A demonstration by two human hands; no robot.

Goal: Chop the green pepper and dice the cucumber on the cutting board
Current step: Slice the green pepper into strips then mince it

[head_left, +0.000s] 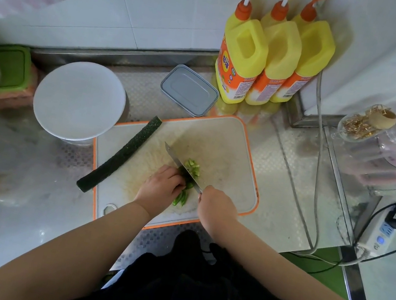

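A white cutting board (230, 152) with an orange rim lies in the middle of the steel counter. My left hand (162, 187) presses curled fingers down on a long green pepper (180, 198) near the board's front. My right hand (216, 205) grips the handle of a knife (179, 163), whose blade stands across the pepper right beside my left fingers. Cut pepper pieces (193, 166) lie in a small heap just beyond the blade. A whole dark green cucumber (120, 155) lies diagonally over the board's left edge, apart from both hands.
A white bowl (79, 101) stands left of the board, a grey lidded box (188, 90) behind it. Three yellow pump bottles (272, 57) stand at the back wall. A glass jar (368, 126), cables and a power strip (376, 237) crowd the right side. Green-lidded container (9, 66) far left.
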